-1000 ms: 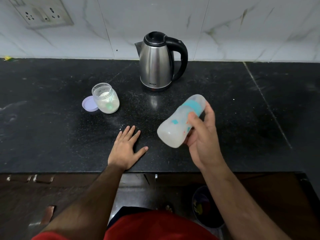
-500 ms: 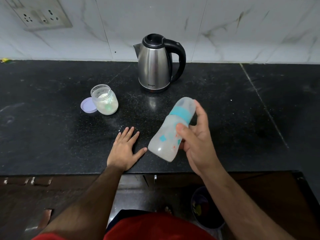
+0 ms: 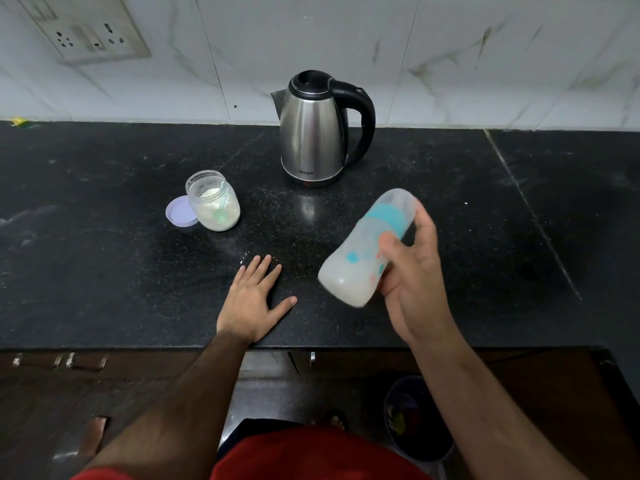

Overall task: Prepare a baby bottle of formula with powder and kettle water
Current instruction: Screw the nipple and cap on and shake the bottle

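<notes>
My right hand (image 3: 412, 282) grips a baby bottle (image 3: 363, 251) with a teal collar and a clear cap, held above the counter and tilted with its base toward me and its cap pointing away to the right. The bottle looks blurred and holds cloudy white liquid. My left hand (image 3: 251, 297) rests flat on the black counter (image 3: 104, 271) with its fingers spread, holding nothing. A steel kettle (image 3: 313, 133) with a black handle stands at the back. An open jar of white powder (image 3: 214, 200) with a green scoop inside stands to the left.
The jar's lilac lid (image 3: 180, 211) lies flat against the jar's left side. Some powder is spilled on the counter beyond my left fingers. A wall socket (image 3: 90, 32) sits on the tiled wall. A bin (image 3: 417, 417) stands on the floor below the counter edge.
The bottle has swung in my right hand, from more level, down and toward me, and then back up to the right. My left hand has stayed flat on the counter.
</notes>
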`<state>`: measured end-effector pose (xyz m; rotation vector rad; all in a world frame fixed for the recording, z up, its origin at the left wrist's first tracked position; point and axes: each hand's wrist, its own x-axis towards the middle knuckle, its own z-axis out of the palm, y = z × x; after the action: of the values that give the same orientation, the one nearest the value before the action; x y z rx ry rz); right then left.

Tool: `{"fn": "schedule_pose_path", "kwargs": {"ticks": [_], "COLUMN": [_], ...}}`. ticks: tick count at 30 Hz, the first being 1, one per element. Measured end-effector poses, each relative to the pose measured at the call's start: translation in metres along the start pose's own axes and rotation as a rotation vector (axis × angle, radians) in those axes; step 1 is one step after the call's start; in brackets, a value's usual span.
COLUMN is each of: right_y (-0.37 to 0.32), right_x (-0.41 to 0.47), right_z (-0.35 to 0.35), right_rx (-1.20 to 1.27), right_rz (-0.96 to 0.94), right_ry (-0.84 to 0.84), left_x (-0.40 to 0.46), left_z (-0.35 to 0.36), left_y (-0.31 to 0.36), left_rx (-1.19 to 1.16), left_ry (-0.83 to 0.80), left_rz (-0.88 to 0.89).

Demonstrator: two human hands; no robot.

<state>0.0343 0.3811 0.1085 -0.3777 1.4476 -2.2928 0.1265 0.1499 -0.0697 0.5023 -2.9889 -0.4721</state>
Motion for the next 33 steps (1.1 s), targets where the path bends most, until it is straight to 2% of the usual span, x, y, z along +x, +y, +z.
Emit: {"fn": "schedule_pose_path", "kwargs": {"ticks": [2,7,13,18,23,29,33], "right_y": [0.0,0.005,-0.003,0.002,0.0,0.008,0.001], "right_x": [0.003,-0.006,0.006,-0.005,0.004,-0.009,0.002], "right_z": [0.0,0.002,-0.006,-0.003,-0.004,0.003,0.003], "right_rx": [0.027,-0.061,0.071,-0.039,0.074,-0.029,0.053], "right_rz": [0.001,0.091,0.027,0.137,0.039,0.122,0.027], "right_ry": [0.048,-0.114,0.094,-0.112,0.09,-0.089,0.046], "left_x": [-0.001,0.0,0.0,0.0,0.0,0.002,0.001], "left_z": [0.0,-0.001,0.0,0.0,0.001,0.002,0.002], "left_y": [0.001,0.001,0.002,0.0,0.0,-0.001,0.0], "left_rx": [0.004,-0.001,0.006,0.012,0.005,0.008,0.009], "left_ry": [-0.002,-0.019,-0.003,-0.013,0.008,-0.009,0.006], "left_rz": [-0.006,-0.002,-0.006,-0.004,-0.006,0.0,-0.007]}}
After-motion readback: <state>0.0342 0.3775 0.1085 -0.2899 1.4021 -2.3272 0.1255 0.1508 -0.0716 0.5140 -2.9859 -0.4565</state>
